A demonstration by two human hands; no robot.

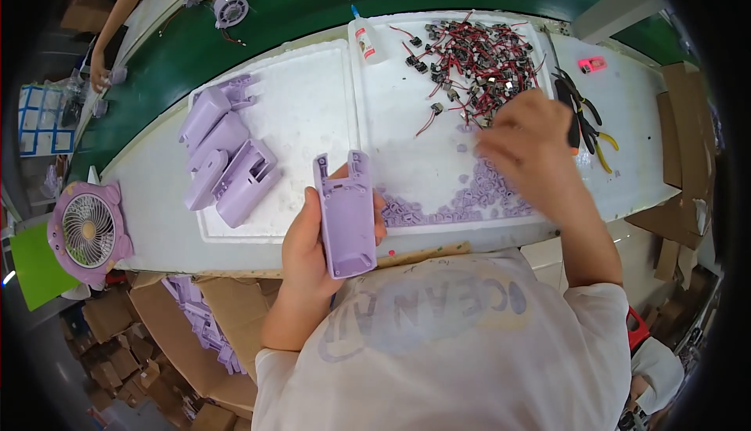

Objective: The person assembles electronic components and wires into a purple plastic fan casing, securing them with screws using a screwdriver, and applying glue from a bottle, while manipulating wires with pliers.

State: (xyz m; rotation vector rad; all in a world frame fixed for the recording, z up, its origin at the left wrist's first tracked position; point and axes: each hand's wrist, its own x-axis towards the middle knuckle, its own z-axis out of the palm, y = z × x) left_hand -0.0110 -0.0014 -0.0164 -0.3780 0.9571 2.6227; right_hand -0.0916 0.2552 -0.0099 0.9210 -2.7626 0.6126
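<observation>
My left hand point(303, 237) grips a lilac plastic housing half point(346, 224), its hollow inside facing up and its notched end pointing away from me. Over the right part of the white tray, my right hand point(528, 143) is smeared by motion, so its fingers do not show clearly. Just beyond it lies a heap of small connector parts with red and black wires point(477, 63). On the near side of that hand is a scatter of tiny lilac plastic pieces point(481, 196). Several lilac housings point(227, 145) lie together on the left white tray point(305, 95).
A glue bottle point(365, 37) lies between the trays. Pliers point(583, 114) and a pink item point(592, 64) are at the right. A lilac fan point(86, 230) stands at the left, above a carton point(168, 337) of lilac parts. Another person's hand point(99, 75) is at the far left.
</observation>
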